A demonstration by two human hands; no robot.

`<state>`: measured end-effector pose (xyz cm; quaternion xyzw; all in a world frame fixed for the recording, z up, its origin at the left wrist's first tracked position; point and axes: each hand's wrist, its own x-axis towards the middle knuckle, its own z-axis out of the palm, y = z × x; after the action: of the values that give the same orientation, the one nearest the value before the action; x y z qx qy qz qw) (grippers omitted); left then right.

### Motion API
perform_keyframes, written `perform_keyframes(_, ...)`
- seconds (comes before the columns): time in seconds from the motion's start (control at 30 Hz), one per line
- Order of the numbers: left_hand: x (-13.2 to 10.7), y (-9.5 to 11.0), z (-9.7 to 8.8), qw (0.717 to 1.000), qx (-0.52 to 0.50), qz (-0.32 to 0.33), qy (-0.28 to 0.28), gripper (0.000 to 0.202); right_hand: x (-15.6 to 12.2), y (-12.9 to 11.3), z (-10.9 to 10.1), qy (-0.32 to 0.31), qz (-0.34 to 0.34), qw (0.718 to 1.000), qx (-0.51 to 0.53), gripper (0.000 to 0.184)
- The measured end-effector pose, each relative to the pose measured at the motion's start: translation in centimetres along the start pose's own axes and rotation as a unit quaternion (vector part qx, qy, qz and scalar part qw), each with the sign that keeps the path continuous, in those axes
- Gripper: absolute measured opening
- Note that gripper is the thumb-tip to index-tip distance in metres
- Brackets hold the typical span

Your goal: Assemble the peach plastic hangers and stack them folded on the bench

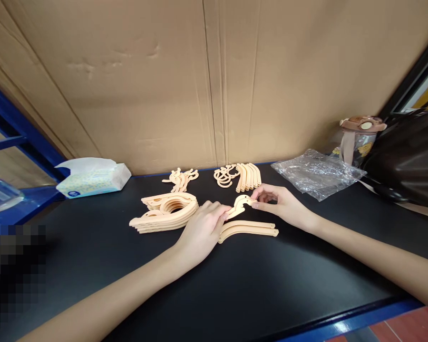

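A small cream plastic hanger piece [239,206], curved and with holes at one end, is held between my two hands. My left hand [202,230] pinches its lower left end. At the upper right end, the thumb and fingers of my right hand [275,202] are closed on it. Just below it, two curved hanger arms [249,228] lie on the black table, partly behind my left hand. A stack of folded cream hangers [164,216] rests left of that hand.
Behind are a pile of small hanger pieces [180,180], loose hooks [224,175] and a row of curved arms [248,177]. A tissue pack [94,179] lies at left. Crumpled clear plastic [316,173], a bottle [360,137] and a dark bag [406,156] are at right. Cardboard [157,85] stands behind.
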<state>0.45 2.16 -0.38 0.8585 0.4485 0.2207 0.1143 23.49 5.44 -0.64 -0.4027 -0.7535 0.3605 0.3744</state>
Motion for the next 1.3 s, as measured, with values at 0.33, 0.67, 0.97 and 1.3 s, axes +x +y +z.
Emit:
perform_keyframes(0.33, -0.4, 0.6, 0.1, 0.992, 0.117, 0.046, 0.018, 0.03, 0.2, 0.7, 0.0, 0.007, 0.01, 0.999, -0.053, 0.02)
perform_keyframes(0.67, -0.5, 1.1, -0.1, 0.991, 0.103, 0.083, 0.02, 0.032, 0.5, 1.4, -0.2, -0.003, 0.017, 0.998, -0.062, 0.019)
perform_keyframes(0.97, -0.6, 0.9, 0.0, 0.99, 0.117, 0.075, 0.009, 0.038, 0.4, 1.6, -0.3, -0.012, 0.007, 0.996, -0.088, 0.019)
perform_keyframes(1.3, -0.5, 0.5, 0.4, 0.991, 0.119, 0.061, -0.004, 0.042, 0.3, 1.2, -0.5, -0.033, -0.014, 0.994, -0.099, 0.022)
